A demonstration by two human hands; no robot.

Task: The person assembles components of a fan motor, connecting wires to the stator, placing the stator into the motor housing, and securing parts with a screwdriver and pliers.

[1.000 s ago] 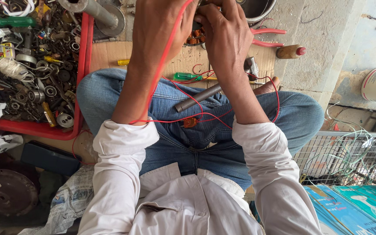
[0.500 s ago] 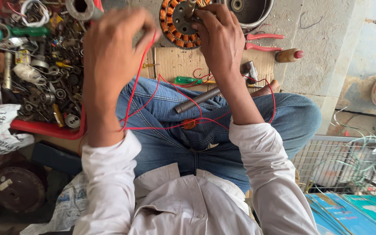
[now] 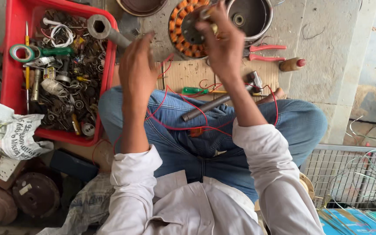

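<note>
The right hand (image 3: 223,41) grips the copper-wound stator (image 3: 187,29) lying flat on the floor ahead of the knees, while the left hand (image 3: 138,69) (loosely curled, pinching red wire (image 3: 170,126)) hovers just left of it.

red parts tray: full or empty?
Full. The red tray is heaped with metal parts, a tape roll and a green-handled screwdriver.

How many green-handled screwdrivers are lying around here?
2. One green screwdriver lies on the cardboard past the knees, between the left hand and right hand. Another green-handled tool lies in the red tray; more may be buried there.
</note>
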